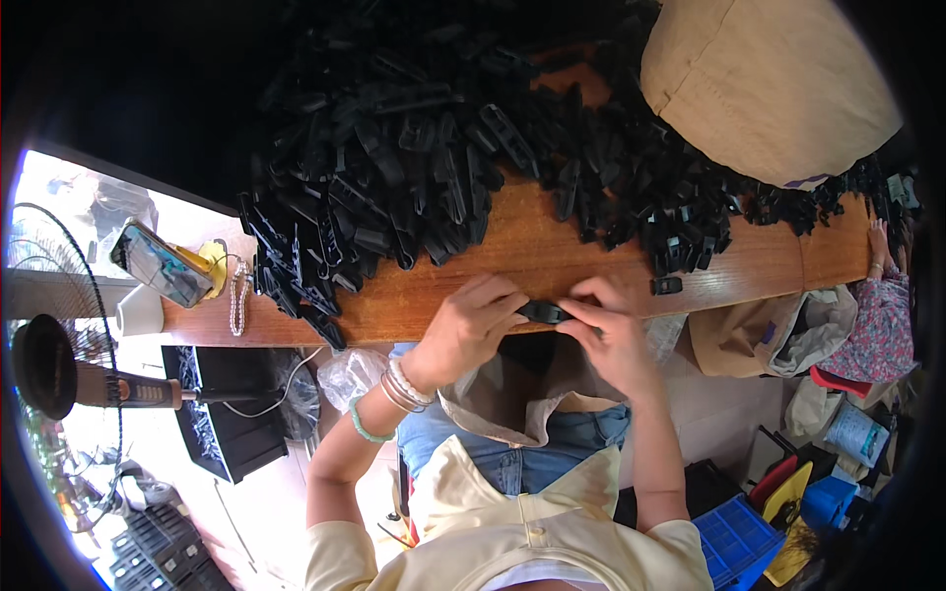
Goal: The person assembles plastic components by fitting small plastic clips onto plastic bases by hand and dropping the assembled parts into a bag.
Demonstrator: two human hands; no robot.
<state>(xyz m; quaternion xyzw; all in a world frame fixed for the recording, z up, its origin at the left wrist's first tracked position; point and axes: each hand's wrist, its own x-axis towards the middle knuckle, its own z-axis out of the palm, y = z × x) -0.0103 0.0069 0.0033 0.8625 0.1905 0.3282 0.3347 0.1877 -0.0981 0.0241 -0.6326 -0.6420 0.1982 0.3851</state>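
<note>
A small black plastic part [543, 312], perhaps a buckle or clip, is held between both hands at the front edge of the wooden table [512, 241]. My left hand [477, 313] pinches its left end, and bracelets circle that wrist. The fingers of my right hand [609, 325] close on its right end. Beyond the hands, a large heap of black plastic parts [394, 148] covers the back left of the table. A second heap of smaller black pieces [680, 197] spreads to the right, with one loose piece [667, 286] close to the front edge.
A phone on a stand [163, 266] and a beaded string [238, 295] sit at the table's left end. A fan [69, 364] stands left, near a black bin [232, 424]. A beige sack [778, 89] rises back right. Another person's hand [877, 241] rests at the far right; blue crates [734, 542] stand below.
</note>
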